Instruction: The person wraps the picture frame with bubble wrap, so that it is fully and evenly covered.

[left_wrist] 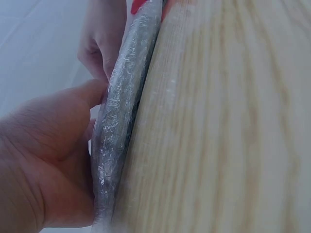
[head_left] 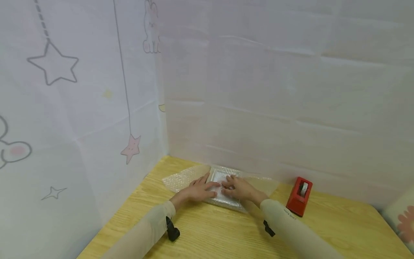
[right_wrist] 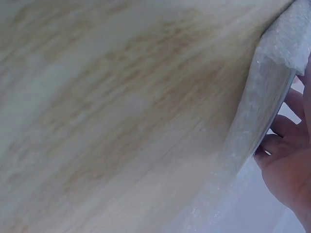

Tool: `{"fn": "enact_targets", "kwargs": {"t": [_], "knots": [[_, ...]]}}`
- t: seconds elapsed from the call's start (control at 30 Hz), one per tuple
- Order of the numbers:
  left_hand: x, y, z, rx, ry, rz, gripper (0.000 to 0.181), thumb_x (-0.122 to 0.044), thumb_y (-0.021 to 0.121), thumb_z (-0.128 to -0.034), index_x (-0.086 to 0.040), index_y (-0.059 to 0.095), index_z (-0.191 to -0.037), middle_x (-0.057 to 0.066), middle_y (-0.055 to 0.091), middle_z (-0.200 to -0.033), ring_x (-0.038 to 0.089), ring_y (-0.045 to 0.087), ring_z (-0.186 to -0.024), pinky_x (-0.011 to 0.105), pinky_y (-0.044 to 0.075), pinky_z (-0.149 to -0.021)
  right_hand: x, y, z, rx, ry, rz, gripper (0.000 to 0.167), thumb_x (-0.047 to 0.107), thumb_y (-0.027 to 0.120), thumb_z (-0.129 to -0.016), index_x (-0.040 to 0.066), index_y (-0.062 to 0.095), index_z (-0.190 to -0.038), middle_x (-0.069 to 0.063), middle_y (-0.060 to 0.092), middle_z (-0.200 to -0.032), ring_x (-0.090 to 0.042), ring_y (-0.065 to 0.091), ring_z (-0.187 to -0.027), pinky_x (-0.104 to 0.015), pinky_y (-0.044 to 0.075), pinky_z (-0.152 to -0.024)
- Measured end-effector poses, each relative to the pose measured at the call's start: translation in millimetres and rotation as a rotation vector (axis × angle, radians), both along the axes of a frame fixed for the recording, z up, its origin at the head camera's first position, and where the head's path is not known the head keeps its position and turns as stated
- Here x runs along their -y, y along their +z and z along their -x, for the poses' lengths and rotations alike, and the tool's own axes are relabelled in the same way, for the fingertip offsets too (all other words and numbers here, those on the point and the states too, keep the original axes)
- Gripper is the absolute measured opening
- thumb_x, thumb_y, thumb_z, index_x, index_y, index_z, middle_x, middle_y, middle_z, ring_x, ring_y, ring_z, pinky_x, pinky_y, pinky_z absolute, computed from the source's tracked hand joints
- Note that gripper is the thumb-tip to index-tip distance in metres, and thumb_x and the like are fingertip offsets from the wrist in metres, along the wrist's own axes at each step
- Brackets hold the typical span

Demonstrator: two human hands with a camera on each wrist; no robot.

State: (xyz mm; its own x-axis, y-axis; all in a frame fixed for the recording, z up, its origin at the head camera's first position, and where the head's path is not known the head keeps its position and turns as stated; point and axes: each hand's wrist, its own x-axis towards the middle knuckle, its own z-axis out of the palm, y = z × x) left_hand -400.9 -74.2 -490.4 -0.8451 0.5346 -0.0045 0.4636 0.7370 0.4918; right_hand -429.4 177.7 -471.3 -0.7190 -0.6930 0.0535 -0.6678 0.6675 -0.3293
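A flat rectangular frame-like item (head_left: 221,177) with a pale middle lies on the table, bubble wrap (head_left: 185,179) under it and spreading out to both sides. Along the near edge, the wrap (left_wrist: 121,92) is folded up over the side in the left wrist view. My left hand (head_left: 198,190) rests on the item's left part, fingers spread and fairly straight. On its right part lies my right hand (head_left: 240,189), fingers slightly bent and touching the top. The right wrist view shows that hand (right_wrist: 291,162) beside the item's edge; its fingertips are partly hidden.
A red tape dispenser (head_left: 299,198) with a roll of tape stands on the wooden table (head_left: 213,233), to the right of the wrap. White printed sheets (head_left: 258,108) hang close behind the table and along its left side. Black wrist cameras (head_left: 173,230) sit below the forearms.
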Motion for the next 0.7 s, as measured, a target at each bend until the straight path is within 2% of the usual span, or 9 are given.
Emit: {"fn": "enact_targets", "kwargs": {"t": [0.17,0.3,0.4,0.5,0.7], "knots": [[-0.2,-0.8,2.7,0.009,0.016,-0.056,0.056,-0.052,0.055,-0.1011,-0.025,0.047,-0.149,0.022,0.006,-0.167,0.042,0.012,-0.151,0.068,0.015,-0.112,-1,-3.7,1.1,-0.023,0.013,0.01,0.052,0.035,0.061,-0.104,0.001,0.058,-0.142,-0.034,0.036,-0.151,-0.057,0.027,-0.141,-0.068,0.027,-0.109],[-1.0,-8.7,10.9,-0.01,0.01,-0.023,0.066,-0.054,0.049,-0.1023,-0.027,0.034,-0.161,0.02,0.0,-0.168,0.041,0.008,-0.152,0.067,0.012,-0.113,-2,-1.1,0.3,-0.028,0.02,0.009,0.052,0.034,0.06,-0.105,0.001,0.056,-0.144,-0.035,0.034,-0.152,-0.058,0.025,-0.141,-0.068,0.026,-0.11],[-3.2,-12.5,14.2,-0.029,0.019,0.021,0.066,-0.055,0.042,-0.1032,-0.03,0.028,-0.163,0.018,-0.006,-0.168,0.04,0.005,-0.152,0.065,0.009,-0.114,-2,1.4,0.7,-0.034,0.029,0.024,0.05,0.033,0.06,-0.105,0.001,0.057,-0.143,-0.037,0.034,-0.151,-0.058,0.025,-0.141,-0.067,0.025,-0.111],[-6.0,-8.8,9.4,-0.039,0.037,0.027,0.063,-0.051,0.042,-0.1025,-0.029,0.034,-0.161,0.019,-0.005,-0.168,0.041,0.007,-0.151,0.064,0.011,-0.114,-2,0.6,1.8,-0.05,0.035,0.024,0.048,0.033,0.061,-0.105,0.003,0.059,-0.142,-0.037,0.036,-0.149,-0.058,0.026,-0.14,-0.066,0.024,-0.111],[-10.1,-3.3,-3.2,-0.037,0.06,0.057,0.059,-0.048,0.039,-0.1046,-0.029,0.036,-0.16,0.02,-0.003,-0.168,0.042,0.009,-0.151,0.063,0.013,-0.114,-2,-8.6,2.5,-0.044,0.034,0.032,0.048,0.036,0.06,-0.104,0.005,0.06,-0.141,-0.036,0.036,-0.15,-0.058,0.026,-0.141,-0.067,0.022,-0.112]]}}
